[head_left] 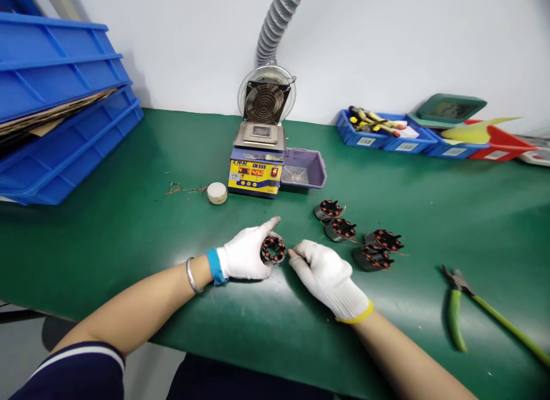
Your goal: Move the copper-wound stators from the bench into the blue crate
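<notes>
My left hand (249, 253), in a white glove with a blue cuff, grips a round motor stator (274, 249) with copper windings. Its open ring faces up toward me. Just to the right, my right hand (320, 271), in a white glove with a yellow cuff, has thumb and forefinger pinched beside the stator's edge. Whatever lies between those fingertips is too small to make out. Several more stators (341, 229) sit on the green table (240, 337) beyond and right of my right hand.
A solder pot (256, 171) stands ahead under a ducted fan, with a purple tray (315, 169) beside it. A round white tin (217, 193) sits to its left. Green-handled cutters (458, 302) lie at right. Blue crates (64, 119) rise at left; small bins (365, 137) line the back.
</notes>
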The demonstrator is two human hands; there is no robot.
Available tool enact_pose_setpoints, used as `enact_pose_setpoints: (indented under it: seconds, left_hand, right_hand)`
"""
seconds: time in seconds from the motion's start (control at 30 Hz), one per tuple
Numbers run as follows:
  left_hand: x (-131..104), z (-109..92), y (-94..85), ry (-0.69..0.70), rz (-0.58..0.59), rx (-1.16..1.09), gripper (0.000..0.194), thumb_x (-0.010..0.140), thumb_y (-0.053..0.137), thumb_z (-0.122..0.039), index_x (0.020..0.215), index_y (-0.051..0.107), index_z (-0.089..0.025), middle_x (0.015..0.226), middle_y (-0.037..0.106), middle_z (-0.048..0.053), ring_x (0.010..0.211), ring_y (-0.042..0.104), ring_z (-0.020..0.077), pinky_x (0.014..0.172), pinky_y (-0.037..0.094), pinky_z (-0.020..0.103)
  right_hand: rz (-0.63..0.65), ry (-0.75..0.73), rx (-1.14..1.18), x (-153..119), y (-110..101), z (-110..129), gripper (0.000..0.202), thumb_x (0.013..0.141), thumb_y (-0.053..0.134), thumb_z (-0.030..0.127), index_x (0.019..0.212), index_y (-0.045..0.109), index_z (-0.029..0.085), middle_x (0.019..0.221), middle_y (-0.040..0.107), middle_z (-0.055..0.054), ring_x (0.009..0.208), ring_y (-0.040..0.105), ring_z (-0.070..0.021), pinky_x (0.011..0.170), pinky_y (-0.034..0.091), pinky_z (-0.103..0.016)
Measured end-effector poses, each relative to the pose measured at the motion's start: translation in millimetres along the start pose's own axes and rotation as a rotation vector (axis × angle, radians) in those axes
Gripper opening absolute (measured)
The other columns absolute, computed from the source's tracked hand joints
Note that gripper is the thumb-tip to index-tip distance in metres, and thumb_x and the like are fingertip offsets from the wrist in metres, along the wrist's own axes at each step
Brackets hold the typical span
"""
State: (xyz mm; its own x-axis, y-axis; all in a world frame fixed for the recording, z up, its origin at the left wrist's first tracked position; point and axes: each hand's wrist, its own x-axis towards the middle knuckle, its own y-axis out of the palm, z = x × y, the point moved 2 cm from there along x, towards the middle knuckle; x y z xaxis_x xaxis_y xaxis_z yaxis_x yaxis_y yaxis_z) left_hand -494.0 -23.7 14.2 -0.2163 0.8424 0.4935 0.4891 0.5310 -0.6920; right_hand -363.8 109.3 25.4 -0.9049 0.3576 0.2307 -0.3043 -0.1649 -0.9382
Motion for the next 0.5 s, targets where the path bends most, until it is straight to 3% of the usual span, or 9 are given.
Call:
enact_pose_setpoints:
  seconds: [0.1, 0.17, 0.23, 0.37, 0.43, 0.5]
  left_hand:
    - [1.7, -7.8, -3.7, -0.185, -0.132, 0.081, 0.113, 0.054, 0.067, -0.044, 0.148, 0.026, 0.002, 0.126, 0.053, 0.017, 0.114, 0.053, 0.0305, 0.102, 0.043, 0.040]
    - [3.5, -13.4, -3.8, -0.360, -0.188, 0.050, 0.125, 0.047, 0.072, -0.058, 0.149, 0.027, -0.001, 0.112, 0.057, 0.014, 0.100, 0.058, 0.0274, 0.091, 0.048, 0.040]
    - [5.5, -17.1, -2.0, -0.457, -0.163, -0.019, 0.115, 0.054, 0.069, -0.057, 0.150, 0.028, -0.007, 0.099, 0.060, 0.006, 0.084, 0.060, 0.0202, 0.079, 0.051, 0.035]
    - [7.0, -15.3, -0.1, -0.410, -0.117, -0.027, 0.107, 0.058, 0.065, -0.044, 0.150, 0.024, -0.010, 0.100, 0.062, 0.002, 0.086, 0.061, 0.0181, 0.082, 0.049, 0.033]
    - [6.0, -11.7, 0.2, -0.367, -0.109, -0.052, 0.110, 0.059, 0.065, -0.042, 0.152, 0.017, -0.010, 0.102, 0.062, 0.001, 0.090, 0.061, 0.0171, 0.084, 0.049, 0.031]
    - [4.7, -8.5, 0.1, -0.332, -0.099, -0.082, 0.111, 0.060, 0.066, -0.041, 0.153, 0.012, -0.011, 0.104, 0.063, 0.001, 0.091, 0.062, 0.0155, 0.084, 0.050, 0.030]
  right_hand:
    - [0.037, -0.045, -0.118, -1.0, 1.1, 7.2, 0.037, 0.092, 0.031, 0.041, 0.075, 0.053, 0.016, 0.081, 0.057, -0.006, 0.074, 0.050, -0.0183, 0.066, 0.025, -0.031]
    - [0.087, -0.024, -0.127, 0.9, -0.5, 8.8, 0.033, 0.093, 0.034, 0.038, 0.080, 0.055, 0.016, 0.086, 0.058, -0.005, 0.079, 0.052, -0.0185, 0.068, 0.027, -0.031]
    - [0.129, 0.034, -0.112, 4.1, -3.6, 7.3, 0.031, 0.095, 0.037, 0.038, 0.085, 0.057, 0.017, 0.090, 0.060, -0.003, 0.084, 0.054, -0.0184, 0.069, 0.028, -0.031]
    - [0.037, 0.127, -0.021, 12.5, -7.4, -0.9, 0.033, 0.096, 0.036, 0.040, 0.090, 0.060, 0.018, 0.093, 0.061, -0.004, 0.088, 0.056, -0.0201, 0.072, 0.033, -0.032]
    - [-0.020, 0.039, 0.237, 17.4, -5.6, -4.4, 0.033, 0.094, 0.036, 0.039, 0.098, 0.061, 0.017, 0.099, 0.061, -0.004, 0.093, 0.056, -0.0176, 0.080, 0.038, -0.030]
    - [0.002, -0.090, 0.435, 21.9, -2.8, -7.1, 0.028, 0.089, 0.040, 0.033, 0.100, 0.061, 0.017, 0.105, 0.060, -0.004, 0.096, 0.055, -0.0144, 0.086, 0.040, -0.027]
